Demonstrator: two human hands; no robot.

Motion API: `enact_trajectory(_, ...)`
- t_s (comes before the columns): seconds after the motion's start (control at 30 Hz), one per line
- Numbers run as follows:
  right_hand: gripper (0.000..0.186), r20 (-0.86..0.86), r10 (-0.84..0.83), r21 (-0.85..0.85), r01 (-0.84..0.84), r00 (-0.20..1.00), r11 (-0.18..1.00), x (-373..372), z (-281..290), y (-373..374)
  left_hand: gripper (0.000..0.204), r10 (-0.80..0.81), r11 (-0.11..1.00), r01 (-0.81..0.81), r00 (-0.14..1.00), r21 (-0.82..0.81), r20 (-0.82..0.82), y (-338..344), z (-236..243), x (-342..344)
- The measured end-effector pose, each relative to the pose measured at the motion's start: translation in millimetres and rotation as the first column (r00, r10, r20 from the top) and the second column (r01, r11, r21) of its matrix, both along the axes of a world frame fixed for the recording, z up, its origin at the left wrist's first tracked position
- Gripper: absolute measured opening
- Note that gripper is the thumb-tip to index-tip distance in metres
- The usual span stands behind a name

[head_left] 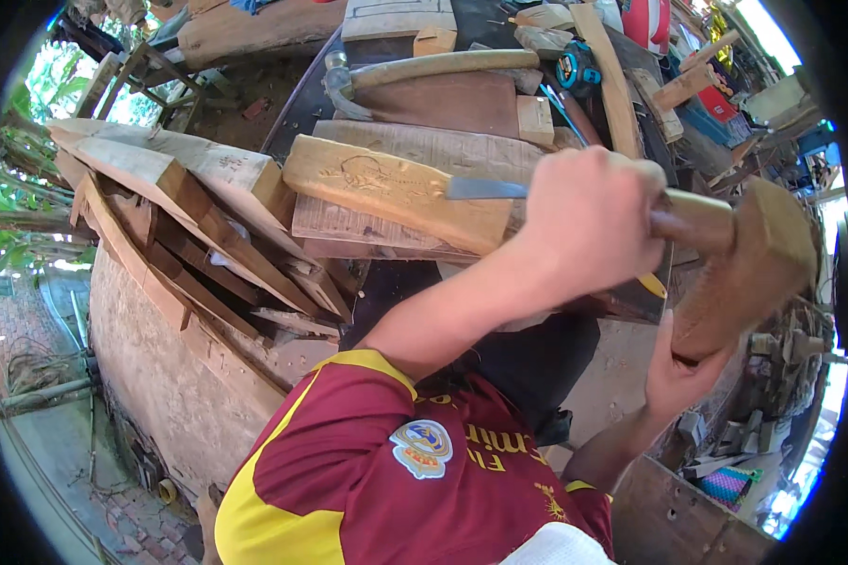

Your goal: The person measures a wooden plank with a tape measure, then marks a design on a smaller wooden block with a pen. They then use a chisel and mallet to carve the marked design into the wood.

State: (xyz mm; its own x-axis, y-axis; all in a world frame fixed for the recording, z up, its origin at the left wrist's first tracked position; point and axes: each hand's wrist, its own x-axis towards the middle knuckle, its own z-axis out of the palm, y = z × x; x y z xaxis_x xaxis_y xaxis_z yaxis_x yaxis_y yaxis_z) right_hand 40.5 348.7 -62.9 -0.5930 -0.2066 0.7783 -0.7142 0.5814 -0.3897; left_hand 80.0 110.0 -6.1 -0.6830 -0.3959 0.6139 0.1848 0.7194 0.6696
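My left hand (594,212) is wrapped round a chisel, its flat metal blade (485,188) pointing left along a pale wooden block (396,196). Carved lines and shallow cuts mark the block's upper face. The chisel's round wooden handle (693,219) sticks out to the right of my fist. At the handle's end is a heavy wooden mallet (749,273), slightly blurred; whether they touch I cannot tell. My right hand (690,377) is closed on the mallet from below, its grip partly hidden. Under the block lies a thick weathered board (424,151).
Beyond the board lie a hammer (424,68) with a curved wooden handle, a blue-and-black tape measure (577,66) and a long wood strip (608,80). Large timber beams (174,179) stand close on the left. Wood pieces and tools crowd the right side.
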Motion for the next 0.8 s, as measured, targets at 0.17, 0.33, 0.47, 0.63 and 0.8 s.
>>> enact_trajectory(0.17, 0.066, 0.256, 0.116, -0.463, 0.017, 0.96, 0.886, -11, 19, 13, 0.016, 0.003, 1.0, -0.002, 0.999, -0.018, 0.054, -2, -1, 7)
enact_trajectory(0.33, 0.061, 0.155, 0.154, -0.64, -0.02, 0.976, 0.768, -2, 1, -17, 0.016, -0.001, 0.999, 0.004, 0.998, -0.039, 0.065, -3, -1, 4)
enact_trajectory(0.47, 0.062, 0.205, 0.102, -0.123, -0.078, 0.973, 0.989, 28, -22, -28, 0.018, 0.121, 0.99, -0.107, 0.978, -0.086, 0.168, -18, -7, 4)
enact_trajectory(0.63, 0.064, 0.474, 0.176, -0.331, -0.011, 0.863, 0.944, 39, -45, -29, 0.016, 0.009, 1.0, -0.009, 0.999, 0.004, 0.052, -36, 11, 42)
enact_trajectory(0.8, 0.066, 0.543, 0.141, -0.351, 0.071, 0.828, 0.934, 46, -68, -29, 0.018, 0.09, 0.992, -0.083, 0.993, 0.094, -0.078, -70, 30, 91)
